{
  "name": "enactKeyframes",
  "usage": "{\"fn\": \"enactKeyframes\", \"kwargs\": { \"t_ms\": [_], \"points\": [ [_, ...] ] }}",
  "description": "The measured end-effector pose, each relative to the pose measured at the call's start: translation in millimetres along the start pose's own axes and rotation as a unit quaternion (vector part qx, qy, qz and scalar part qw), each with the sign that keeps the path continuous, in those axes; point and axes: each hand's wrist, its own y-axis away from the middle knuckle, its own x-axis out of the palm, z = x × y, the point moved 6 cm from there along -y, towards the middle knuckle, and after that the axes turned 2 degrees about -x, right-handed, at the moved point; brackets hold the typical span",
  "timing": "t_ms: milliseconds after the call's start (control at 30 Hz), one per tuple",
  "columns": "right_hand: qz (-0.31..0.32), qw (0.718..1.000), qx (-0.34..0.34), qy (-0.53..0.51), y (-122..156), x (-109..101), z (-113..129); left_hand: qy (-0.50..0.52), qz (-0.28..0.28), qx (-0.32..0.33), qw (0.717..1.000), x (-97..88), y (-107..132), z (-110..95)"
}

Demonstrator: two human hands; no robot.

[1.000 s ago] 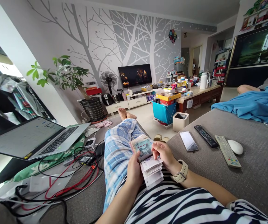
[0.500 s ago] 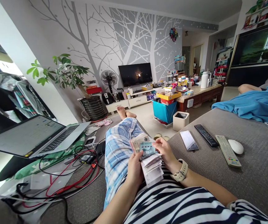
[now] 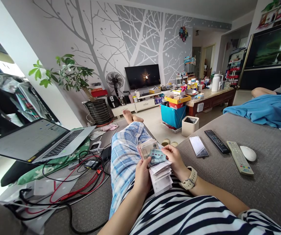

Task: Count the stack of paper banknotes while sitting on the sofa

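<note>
I sit on a grey sofa (image 3: pixel 265 182) with one leg in blue plaid trousers (image 3: pixel 127 151) stretched out. My left hand (image 3: pixel 142 176) is closed around a thick stack of banknotes (image 3: pixel 158 169), thumb on top. My right hand (image 3: pixel 174 158), with a beige watch (image 3: pixel 190 179) on its wrist, pinches the top greenish note (image 3: pixel 156 156) and folds it back over the stack. The bent-over ends of the notes (image 3: pixel 162 182) hang toward my striped shirt.
A phone (image 3: pixel 198 146), two remotes (image 3: pixel 216 141) (image 3: pixel 238 157) and a white mouse (image 3: pixel 248 152) lie on the sofa to my right. An open laptop (image 3: pixel 37 140) and tangled cables (image 3: pixel 79 182) lie to my left. Another person's leg (image 3: pixel 262 92) rests under a blue blanket (image 3: pixel 267 109).
My right hand has peeled the top note back toward me over the stack. The view has shifted slightly; the hands stay in my lap.
</note>
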Motion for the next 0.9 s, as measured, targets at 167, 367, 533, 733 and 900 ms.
{"fn": "enactKeyframes", "kwargs": {
  "t_ms": [167,367,533,733,900],
  "points": [
    [-0.001,1.0,-0.023,0.005,2.6,-0.3,3.1,0.012,-0.002,-0.016,1.0,-4.4,-6.6,6.6],
    [0.026,0.999,-0.047,0.004,5.9,3.0,10.5,0.02,0.002,-0.022,1.0,-5.8,-10.7,10.2],
    [0.048,0.997,-0.051,-0.01,7.8,5.6,11.7,0.02,0.011,-0.017,1.0,-2.7,-8.4,8.4],
    [0.061,0.997,-0.051,-0.021,8.4,6.0,9.4,0.002,0.02,-0.007,1.0,-0.3,-5.4,5.3],
    [0.069,0.996,-0.05,-0.024,8.7,7.1,11.0,-0.017,0.019,0.004,1.0,5.9,0.8,-1.4]
  ]
}}
